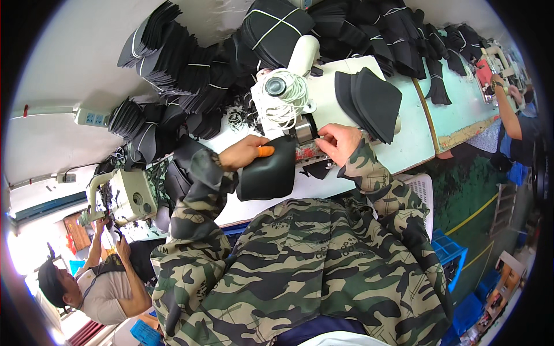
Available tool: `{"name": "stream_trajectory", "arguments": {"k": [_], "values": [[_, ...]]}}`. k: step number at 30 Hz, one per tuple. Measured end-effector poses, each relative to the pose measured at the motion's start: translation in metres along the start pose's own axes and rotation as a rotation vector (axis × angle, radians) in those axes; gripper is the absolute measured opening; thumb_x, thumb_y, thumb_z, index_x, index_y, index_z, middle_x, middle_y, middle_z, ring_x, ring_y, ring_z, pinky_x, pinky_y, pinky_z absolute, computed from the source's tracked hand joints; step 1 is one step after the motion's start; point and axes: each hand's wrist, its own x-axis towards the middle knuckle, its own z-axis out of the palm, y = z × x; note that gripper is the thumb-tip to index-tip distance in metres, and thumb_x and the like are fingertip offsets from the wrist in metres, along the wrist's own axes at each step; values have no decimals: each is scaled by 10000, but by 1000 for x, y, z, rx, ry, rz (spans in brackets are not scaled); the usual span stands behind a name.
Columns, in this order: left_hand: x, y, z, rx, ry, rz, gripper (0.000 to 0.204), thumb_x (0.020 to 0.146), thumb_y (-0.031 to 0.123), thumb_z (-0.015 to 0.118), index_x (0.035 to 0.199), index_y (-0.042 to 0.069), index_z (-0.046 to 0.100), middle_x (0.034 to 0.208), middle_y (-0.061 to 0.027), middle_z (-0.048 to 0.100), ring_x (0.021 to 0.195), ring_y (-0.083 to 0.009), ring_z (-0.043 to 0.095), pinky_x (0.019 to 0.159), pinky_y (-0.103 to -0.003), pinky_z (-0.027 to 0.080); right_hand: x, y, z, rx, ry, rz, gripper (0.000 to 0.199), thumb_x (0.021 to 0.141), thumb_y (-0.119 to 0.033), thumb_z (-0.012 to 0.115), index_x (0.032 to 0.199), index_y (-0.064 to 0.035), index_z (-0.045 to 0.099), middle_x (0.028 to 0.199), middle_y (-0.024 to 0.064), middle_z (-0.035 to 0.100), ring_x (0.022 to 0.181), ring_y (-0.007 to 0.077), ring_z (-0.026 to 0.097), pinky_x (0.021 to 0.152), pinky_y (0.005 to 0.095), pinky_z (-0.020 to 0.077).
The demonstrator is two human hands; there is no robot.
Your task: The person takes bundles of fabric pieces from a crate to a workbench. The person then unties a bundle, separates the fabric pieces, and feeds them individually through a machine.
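My left hand [241, 153], with an orange cover on one finger, is closed on the upper left edge of a smooth black curved panel [268, 176]. The panel hangs over the table's front edge, its upper right side close to the metal working end [304, 128] of a cream sewing machine [304, 56]. Just right of that end is my right hand [340, 142], fingers loosely bent and apart, with nothing visible in them. Below its fingertips runs a worn red-and-silver machine edge [309, 153]. White cord [287, 104] lies coiled over the machine.
Black cut panels [366, 101] lie fanned right of the machine. Tied black stacks [190, 72] crowd the back. Another sewing machine [131, 198] stands left, with a person [107, 288] working there. Another person's arm [508, 112] reaches in at far right. A white basket [424, 193] sits beside me.
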Motion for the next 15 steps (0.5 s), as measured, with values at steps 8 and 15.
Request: {"name": "stream_trajectory", "arguments": {"k": [8, 15], "values": [[13, -11, 29, -165, 179, -3, 225, 900, 155, 510, 955, -41, 604, 758, -33, 600, 671, -88, 524, 614, -245, 441, 31, -15, 26, -519, -37, -334, 278, 726, -235, 668, 891, -30, 575, 781, 160, 599, 805, 347, 576, 726, 424, 440], [27, 21, 18, -182, 63, -162, 219, 933, 183, 442, 874, -8, 531, 541, -86, 547, 386, -169, 522, 349, -253, 406, -19, 24, -3, -142, -51, -77, 252, 744, -218, 649, 862, -4, 588, 662, 168, 584, 634, 336, 581, 578, 383, 445]]}}
